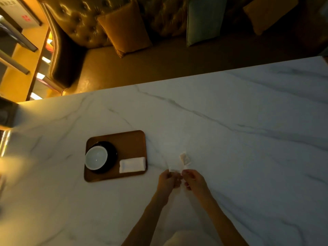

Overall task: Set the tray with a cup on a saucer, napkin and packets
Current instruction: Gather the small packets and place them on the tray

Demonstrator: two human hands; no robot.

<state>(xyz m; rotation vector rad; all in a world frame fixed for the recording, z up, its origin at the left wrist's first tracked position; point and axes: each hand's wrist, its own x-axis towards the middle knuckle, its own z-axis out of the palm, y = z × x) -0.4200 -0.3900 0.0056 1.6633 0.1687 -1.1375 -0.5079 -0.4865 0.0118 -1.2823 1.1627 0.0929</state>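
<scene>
White marble table, grey veins, dim warm light. A tufted sofa with cushions sits past its far edge.

Your hands meet close together above the tabletop. Your right hand pinches a packet by its lower end, and the packet stands up beyond your fingertips. Your left hand is curled, pinching what looks like a second packet, though it is blurred.

The tray lies left of your left hand, near but apart. It holds a cup on a dark saucer, with the napkin at the corner nearest that hand.

There is open tabletop right of and beyond your right hand, and the far edge is well apart.
</scene>
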